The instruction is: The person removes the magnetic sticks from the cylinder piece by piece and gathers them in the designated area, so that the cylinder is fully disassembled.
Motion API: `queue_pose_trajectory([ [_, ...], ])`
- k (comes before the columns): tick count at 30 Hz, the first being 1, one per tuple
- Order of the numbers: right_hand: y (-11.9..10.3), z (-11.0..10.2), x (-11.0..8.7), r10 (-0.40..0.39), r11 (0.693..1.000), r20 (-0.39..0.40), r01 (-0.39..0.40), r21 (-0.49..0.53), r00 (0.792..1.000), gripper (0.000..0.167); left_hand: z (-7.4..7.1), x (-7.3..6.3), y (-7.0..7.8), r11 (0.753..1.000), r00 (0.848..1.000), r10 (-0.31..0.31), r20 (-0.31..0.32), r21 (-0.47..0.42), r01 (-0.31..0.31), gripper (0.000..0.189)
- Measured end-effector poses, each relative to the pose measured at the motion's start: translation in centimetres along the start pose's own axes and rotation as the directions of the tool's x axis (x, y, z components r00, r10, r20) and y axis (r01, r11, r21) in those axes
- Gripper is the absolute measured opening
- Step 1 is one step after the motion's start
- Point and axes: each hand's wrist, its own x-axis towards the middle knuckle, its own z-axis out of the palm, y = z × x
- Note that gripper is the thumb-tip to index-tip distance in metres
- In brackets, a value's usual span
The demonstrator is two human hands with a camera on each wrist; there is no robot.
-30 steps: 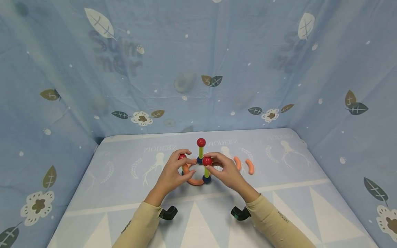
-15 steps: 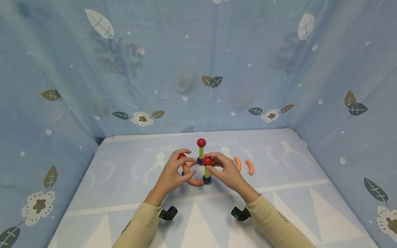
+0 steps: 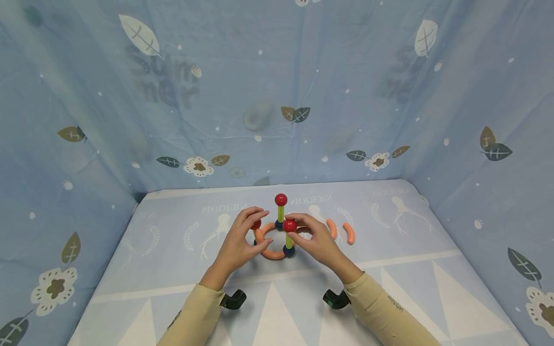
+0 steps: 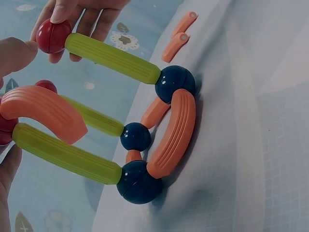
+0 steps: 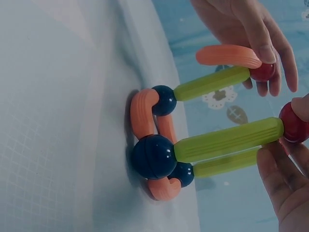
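Observation:
A toy frame of rods and balls stands in front of me. Dark blue balls point(image 4: 140, 182) joined by curved orange rods point(image 4: 176, 135) form its base. Upright yellow-green rods point(image 5: 229, 140) rise from them, topped by red balls. My right hand point(image 3: 318, 240) pinches the near-right red ball point(image 3: 289, 226) between thumb and fingers. Around the left red ball point(image 3: 256, 224), my left hand point(image 3: 238, 242) is spread, thumb and fingers apart. One more curved orange rod point(image 4: 46, 108) juts from that left ball, free at its other end. The back red ball point(image 3: 281, 200) is untouched.
Two loose curved orange rods, one nearer point(image 3: 331, 228) and one farther right point(image 3: 348, 233), lie on the patterned tablecloth point(image 3: 389, 288). Black wrist mounts point(image 3: 233, 300) hang below both sleeves. A blue printed curtain point(image 3: 277, 96) rises behind and at the sides.
My left hand's fingers have lifted off the curved orange rod and straightened, and the rod stays on the left red ball. My right hand keeps its place.

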Motion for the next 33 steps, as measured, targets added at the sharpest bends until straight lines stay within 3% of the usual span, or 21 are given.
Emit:
queue_pose_trajectory([
  [6, 0.2, -0.1, -0.1, -0.028, 1.000, 0.005, 0.028, 0.010, 1.000, 0.046, 0.0, -0.4, 0.0, 1.000, 0.999, -0.028, -0.015, -0.001, 0.028, 0.075],
  [17, 0.4, 0.0, -0.6, 0.054, 0.999, -0.012, -0.054, 0.005, 0.998, 0.052, -0.1, -1.4, 0.0, 0.998, 0.997, -0.064, -0.038, -0.020, 0.063, 0.089],
  [25, 2.0, -0.4, -1.6, 0.079, 0.997, -0.015, -0.079, 0.004, 0.997, 0.052, -0.2, -2.5, -0.8, 0.981, 0.981, -0.192, -0.004, -0.026, 0.192, 0.095],
  [33, 3.4, -1.0, -2.5, 0.100, 0.995, -0.006, -0.100, 0.011, 0.995, 0.050, -0.1, -4.0, -1.7, 0.962, 0.960, -0.274, 0.066, -0.004, 0.274, 0.097],
])
